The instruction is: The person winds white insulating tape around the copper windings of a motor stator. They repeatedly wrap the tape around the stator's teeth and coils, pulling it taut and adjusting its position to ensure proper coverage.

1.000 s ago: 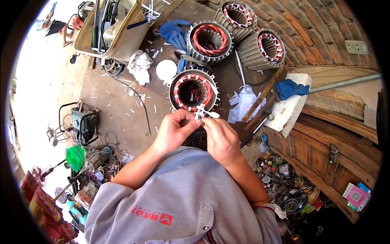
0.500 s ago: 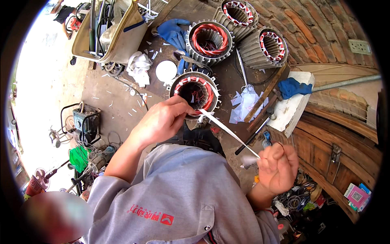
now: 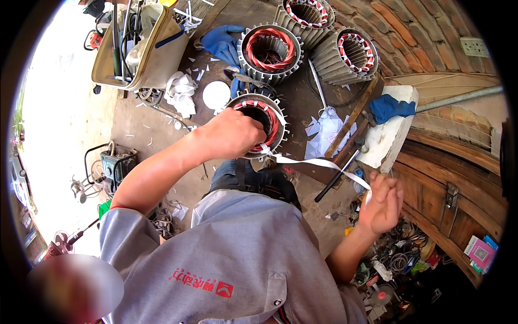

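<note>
A motor stator (image 3: pixel 284 125) with red copper windings stands at the near edge of the work surface. My left hand (image 3: pixel 237 132) lies over its left side, knuckles up, with the fingers dipping into the bore and hidden there. White lacing tape (image 3: pixel 307 161) comes off the winding's near side and runs slackly to the right. Out past the table edge, my right hand (image 3: pixel 382 202) is closed on the tape's other end, its fingers curled. Behind sits a second stator (image 3: pixel 270 51) with red windings not bound in white on top.
Two stators with white-bound windings, one upright (image 3: pixel 305 19) and one tilted (image 3: pixel 348 56), stand at the back. Scissors (image 3: pixel 324 102) lie on paper scraps, beside a hammer (image 3: pixel 340 175). Blue gloves (image 3: pixel 221 43), a white disc (image 3: pixel 217 95) and a tool bin (image 3: pixel 162 59) are leftward.
My left hand has moved from the stator's near rim up over its bore, fingers now inside. My right hand has shifted slightly right, and the taut tape has gone slack.
</note>
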`<state>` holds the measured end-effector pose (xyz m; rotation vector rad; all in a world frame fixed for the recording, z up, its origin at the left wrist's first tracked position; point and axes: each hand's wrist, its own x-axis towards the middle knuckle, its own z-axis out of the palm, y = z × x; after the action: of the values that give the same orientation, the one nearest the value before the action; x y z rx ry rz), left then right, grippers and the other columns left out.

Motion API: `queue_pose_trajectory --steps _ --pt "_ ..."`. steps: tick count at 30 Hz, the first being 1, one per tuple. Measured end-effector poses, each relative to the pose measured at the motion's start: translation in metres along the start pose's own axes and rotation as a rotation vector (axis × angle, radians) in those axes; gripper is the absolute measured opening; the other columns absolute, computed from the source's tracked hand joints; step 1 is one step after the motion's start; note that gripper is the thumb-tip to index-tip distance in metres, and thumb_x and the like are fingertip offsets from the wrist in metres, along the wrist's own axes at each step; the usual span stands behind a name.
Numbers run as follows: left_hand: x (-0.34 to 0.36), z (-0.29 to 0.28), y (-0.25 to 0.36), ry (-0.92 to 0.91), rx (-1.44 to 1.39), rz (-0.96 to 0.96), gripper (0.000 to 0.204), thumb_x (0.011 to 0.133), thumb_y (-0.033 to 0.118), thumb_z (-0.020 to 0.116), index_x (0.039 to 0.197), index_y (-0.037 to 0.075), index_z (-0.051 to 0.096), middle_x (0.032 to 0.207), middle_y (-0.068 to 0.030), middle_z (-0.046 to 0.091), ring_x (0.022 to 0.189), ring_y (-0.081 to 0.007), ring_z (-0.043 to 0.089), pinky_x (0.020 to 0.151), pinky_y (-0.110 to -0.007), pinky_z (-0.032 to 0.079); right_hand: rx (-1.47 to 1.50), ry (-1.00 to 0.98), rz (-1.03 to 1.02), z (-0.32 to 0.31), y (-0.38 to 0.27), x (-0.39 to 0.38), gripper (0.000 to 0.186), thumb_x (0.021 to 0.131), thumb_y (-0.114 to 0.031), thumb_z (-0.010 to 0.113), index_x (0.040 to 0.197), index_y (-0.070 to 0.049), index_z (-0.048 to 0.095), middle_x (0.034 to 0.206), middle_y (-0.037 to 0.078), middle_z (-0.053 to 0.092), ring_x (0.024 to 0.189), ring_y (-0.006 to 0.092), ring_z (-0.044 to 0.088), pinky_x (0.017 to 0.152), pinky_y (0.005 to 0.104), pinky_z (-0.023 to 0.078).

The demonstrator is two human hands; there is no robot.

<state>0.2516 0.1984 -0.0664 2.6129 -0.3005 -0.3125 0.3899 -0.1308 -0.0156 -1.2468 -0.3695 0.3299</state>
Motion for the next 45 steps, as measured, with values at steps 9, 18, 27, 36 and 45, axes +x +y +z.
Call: queue_pose_trajectory --steps 9,18,27,36,45 --pt "-0.008 -0.014 0.004 0.236 0.038 -0.211 0.010 0.078 0.015 0.068 0.086 0.009 0.064 0.088 -0.0040 0.065 0.071 -0.0289 0.065 0.061 -0.040 0.053 -1.004 -0.028 0.210 0.024 0.122 0.019 0.018 0.093 -0.007 0.057 0.104 0.000 0.069 0.083 0.013 0.070 0.071 0.0222 0.065 0.068 0.0335 0.051" --pt "-0.002 -0.003 0.003 0.023 0.050 0.008 0.014 0.079 0.013 0.062 0.091 0.008 0.069 0.090 -0.0037 0.069 0.081 -0.0263 0.068 0.064 -0.038 0.054 -1.116 -0.186 -0.010 0.043 0.133 0.026 0.013 0.088 -0.007 0.062 0.097 -0.002 0.069 0.095 0.017 0.068 0.087 0.0371 0.065 0.079 0.0433 0.051" --pt "0.004 -0.006 -0.002 -0.019 0.022 0.016 0.007 0.081 0.016 0.064 0.083 0.011 0.069 0.082 -0.0044 0.067 0.079 -0.0271 0.067 0.063 -0.040 0.053 -1.015 -0.272 -0.030 0.050 0.118 0.020 0.012 0.088 -0.006 0.065 0.096 0.002 0.069 0.093 0.016 0.067 0.086 0.0339 0.066 0.078 0.0396 0.052" --pt "-0.017 -0.005 0.009 0.389 -0.033 -0.151 0.012 0.075 0.009 0.066 0.086 0.008 0.066 0.088 -0.0039 0.067 0.071 -0.0259 0.067 0.056 -0.038 0.053 -0.782 -0.549 -0.164 0.112 0.091 0.041 0.010 0.089 -0.008 0.066 0.095 -0.002 0.069 0.083 0.015 0.069 0.076 0.0328 0.067 0.069 0.0390 0.053" --pt "-0.030 0.009 0.029 0.635 -0.274 -0.120 0.017 0.075 0.001 0.066 0.092 0.003 0.066 0.092 -0.0066 0.067 0.071 -0.0262 0.067 0.061 -0.034 0.055 -1.212 -1.145 0.119 0.154 0.088 0.072 0.016 0.082 -0.018 0.065 0.092 -0.011 0.075 0.084 0.020 0.070 0.084 0.0390 0.068 0.081 0.0488 0.053"
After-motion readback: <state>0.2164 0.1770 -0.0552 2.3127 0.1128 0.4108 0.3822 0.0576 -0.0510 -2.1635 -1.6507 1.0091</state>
